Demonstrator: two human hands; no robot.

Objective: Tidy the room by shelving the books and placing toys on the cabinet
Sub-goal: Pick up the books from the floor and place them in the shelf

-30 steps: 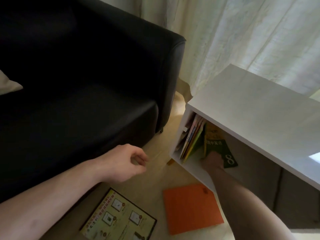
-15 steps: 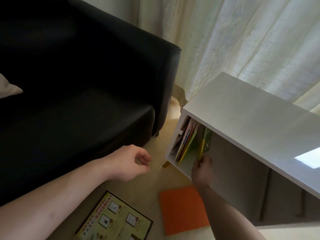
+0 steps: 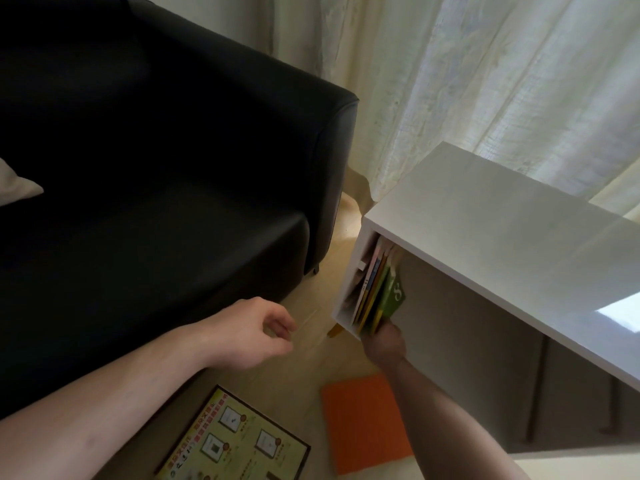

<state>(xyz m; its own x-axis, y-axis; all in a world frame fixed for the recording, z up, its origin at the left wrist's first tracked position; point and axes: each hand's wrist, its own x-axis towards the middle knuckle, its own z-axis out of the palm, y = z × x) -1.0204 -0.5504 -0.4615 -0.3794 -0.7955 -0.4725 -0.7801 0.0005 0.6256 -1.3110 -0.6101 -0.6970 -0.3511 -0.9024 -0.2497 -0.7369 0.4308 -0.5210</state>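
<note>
A low white cabinet (image 3: 491, 216) stands at the right with an open shelf. Several thin books (image 3: 372, 289) lean at the shelf's left end. My right hand (image 3: 384, 341) holds the bottom of a green book with a white 8 (image 3: 394, 296), which leans against those books; its fingers are hidden behind the book. My left hand (image 3: 249, 332) hovers over the floor with fingers loosely curled and holds nothing. On the floor lie an orange book (image 3: 363, 420) and a yellow-green book with a dark border (image 3: 239, 445).
A black sofa (image 3: 156, 161) fills the left, with a pale cushion (image 3: 14, 188) at its edge. Light curtains (image 3: 467, 71) hang behind the cabinet. A strip of wooden floor (image 3: 311, 320) runs between sofa and cabinet.
My right hand has swung the green book from lying flat-faced in the shelf to upright, then leaned it left against the other books. My left hand has barely moved.
</note>
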